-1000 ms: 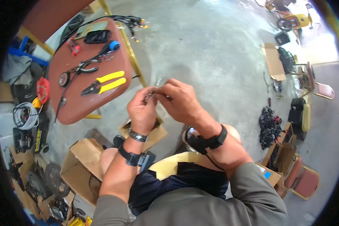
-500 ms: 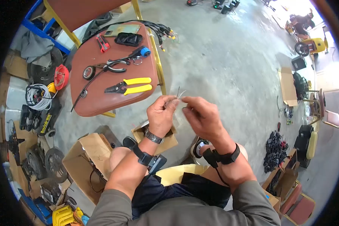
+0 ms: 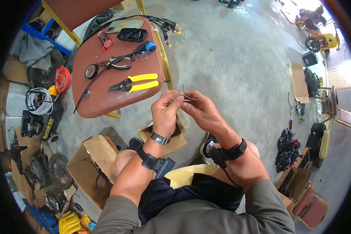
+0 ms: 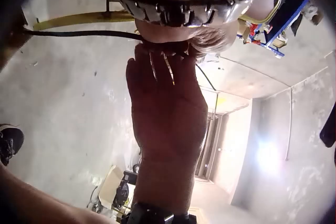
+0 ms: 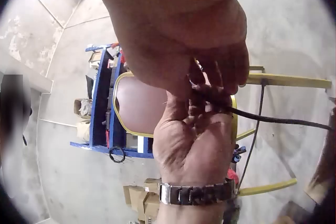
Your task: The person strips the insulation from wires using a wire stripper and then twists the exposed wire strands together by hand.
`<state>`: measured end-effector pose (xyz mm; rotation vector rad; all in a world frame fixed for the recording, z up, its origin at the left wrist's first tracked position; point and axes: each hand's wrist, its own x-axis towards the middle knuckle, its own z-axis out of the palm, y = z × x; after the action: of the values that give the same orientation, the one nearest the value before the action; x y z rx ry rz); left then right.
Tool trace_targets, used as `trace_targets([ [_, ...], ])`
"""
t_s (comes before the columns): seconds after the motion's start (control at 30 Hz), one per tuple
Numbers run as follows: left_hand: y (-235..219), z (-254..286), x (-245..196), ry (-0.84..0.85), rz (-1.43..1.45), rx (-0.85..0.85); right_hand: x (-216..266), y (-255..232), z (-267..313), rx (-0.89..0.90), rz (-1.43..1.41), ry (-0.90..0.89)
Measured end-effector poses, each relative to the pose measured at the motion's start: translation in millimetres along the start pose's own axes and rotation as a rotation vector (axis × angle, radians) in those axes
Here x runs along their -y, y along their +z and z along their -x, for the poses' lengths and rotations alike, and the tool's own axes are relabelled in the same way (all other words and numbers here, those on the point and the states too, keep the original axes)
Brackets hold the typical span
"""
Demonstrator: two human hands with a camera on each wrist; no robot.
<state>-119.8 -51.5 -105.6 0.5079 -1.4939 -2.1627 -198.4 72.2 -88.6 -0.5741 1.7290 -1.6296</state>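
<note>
Both hands meet in front of the body in the head view, just off the chair's near right corner. The left hand (image 3: 164, 115) grips a black cable (image 5: 283, 121), which runs out from its palm in the right wrist view. Thin bare-looking wires (image 3: 183, 89) fan out above the fingertips. With thumb and fingers, the right hand (image 3: 203, 112) pinches these wires close beside the left thumb. Fingers hide the point where the wires leave the cable. Yellow-handled wire strippers (image 3: 143, 83) lie on the chair seat (image 3: 101, 105) nearby.
The seat also bears pliers (image 3: 119, 65), a tape roll (image 3: 91, 71), a blue-ended connector (image 3: 150, 47), a red cutter (image 3: 105, 40) and a black tray (image 3: 132, 34). Cardboard boxes (image 3: 87, 171) stand by the legs. A black cable heap (image 3: 288, 152) lies at right.
Half a second ago the right hand stood slightly apart from the wires with loosened fingers; now it has closed in on them beside the left fingertips. The head view has shifted since one second ago.
</note>
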Motion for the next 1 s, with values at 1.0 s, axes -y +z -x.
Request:
trace_targets([
  [1.0, -8.1, 8.4, -38.4, 0.594, -0.626, 0.003, 24.1, -22.8, -2.7, -0.133, -0.441, 0.083],
])
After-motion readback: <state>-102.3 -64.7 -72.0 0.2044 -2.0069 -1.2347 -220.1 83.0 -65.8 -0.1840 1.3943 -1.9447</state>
